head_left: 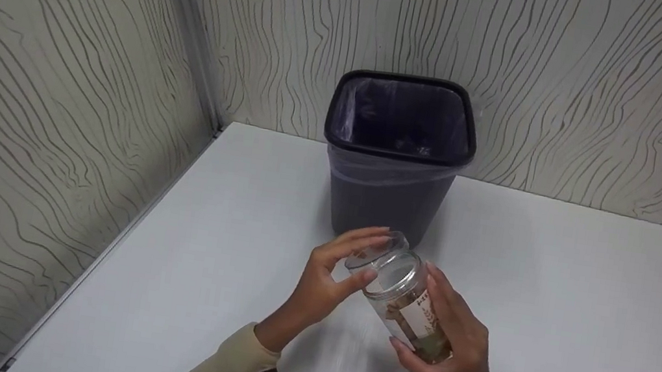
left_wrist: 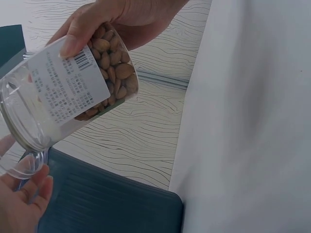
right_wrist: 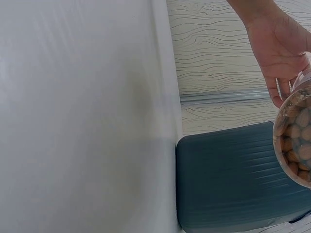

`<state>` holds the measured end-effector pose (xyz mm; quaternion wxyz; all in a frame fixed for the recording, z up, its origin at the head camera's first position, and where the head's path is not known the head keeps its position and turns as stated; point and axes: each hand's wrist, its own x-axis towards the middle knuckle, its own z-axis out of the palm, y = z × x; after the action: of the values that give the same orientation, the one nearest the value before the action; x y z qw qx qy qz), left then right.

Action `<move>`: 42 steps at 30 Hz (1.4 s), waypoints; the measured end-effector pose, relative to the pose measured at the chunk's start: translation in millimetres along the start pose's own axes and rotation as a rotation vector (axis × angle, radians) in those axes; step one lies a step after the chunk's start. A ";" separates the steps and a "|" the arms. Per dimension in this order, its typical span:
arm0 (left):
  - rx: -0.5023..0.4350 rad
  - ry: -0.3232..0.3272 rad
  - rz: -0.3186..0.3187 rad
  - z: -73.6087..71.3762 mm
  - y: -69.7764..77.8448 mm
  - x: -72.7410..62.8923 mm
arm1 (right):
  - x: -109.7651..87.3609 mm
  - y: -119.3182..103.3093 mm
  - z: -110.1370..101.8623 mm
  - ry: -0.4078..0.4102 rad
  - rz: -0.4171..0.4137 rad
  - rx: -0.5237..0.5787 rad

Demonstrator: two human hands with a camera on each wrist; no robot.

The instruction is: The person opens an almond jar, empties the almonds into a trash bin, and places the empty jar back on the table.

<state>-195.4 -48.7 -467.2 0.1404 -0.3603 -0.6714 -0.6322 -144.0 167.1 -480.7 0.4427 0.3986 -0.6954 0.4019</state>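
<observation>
Head: we note the right hand (head_left: 457,349) gripping the jar (head_left: 416,317) near the bin (head_left: 381,203), mouth tilted toward the left hand (head_left: 320,283), which pinches the lid (head_left: 375,253) just beside it. Left wrist: almonds (left_wrist: 114,73) toward base. Right wrist: base faces us.

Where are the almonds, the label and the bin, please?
Almonds (left_wrist: 113,73), left wrist view: middle of the pile.
Label (left_wrist: 70,88), left wrist view: its printed face.
Bin (head_left: 385,199), head view: its front wall.
</observation>
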 end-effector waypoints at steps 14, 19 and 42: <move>-0.139 0.094 -0.261 -10.7 -9.9 3.7 | 10.5 -0.9 -6.9 0.004 0.039 0.030; -0.215 0.133 -0.420 -12.3 -11.5 2.9 | 11.6 1.6 -9.0 -0.002 0.037 0.026; -0.464 0.080 -0.665 -14.2 -25.3 -11.9 | 16.2 0.2 -16.9 -0.010 0.051 0.011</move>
<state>-207.7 -64.4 -491.5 -0.1308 -0.1207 -0.5847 -0.7915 -143.9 179.3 -460.7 0.4265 0.3855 -0.7052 0.4149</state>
